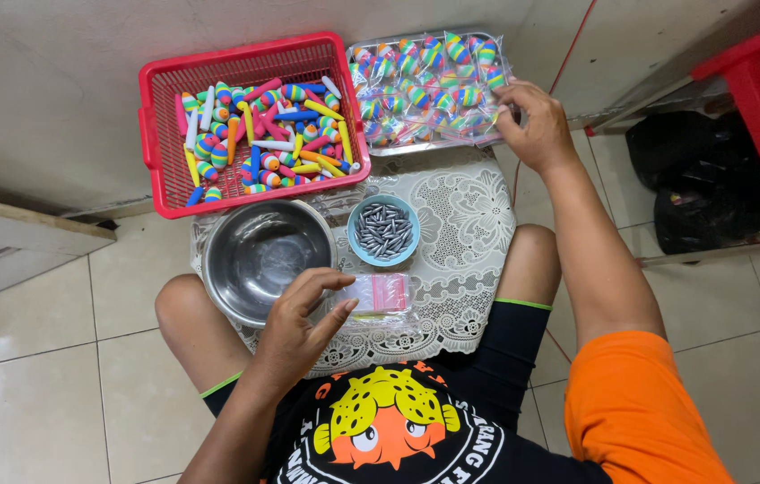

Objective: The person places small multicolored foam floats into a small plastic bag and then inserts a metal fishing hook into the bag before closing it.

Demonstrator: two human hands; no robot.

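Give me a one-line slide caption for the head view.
Right hand on tray of bagged floats, left hand at stack of small bags.

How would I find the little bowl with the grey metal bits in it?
Start at the big red basket full of colourful floats. Just below its right corner, on the lace mat, sits the small blue bowl. It is far smaller than the empty steel bowl beside it.

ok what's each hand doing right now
Left hand: open, fingertips on the stack of small clear bags.
Right hand: fingers closed on a packed bag.
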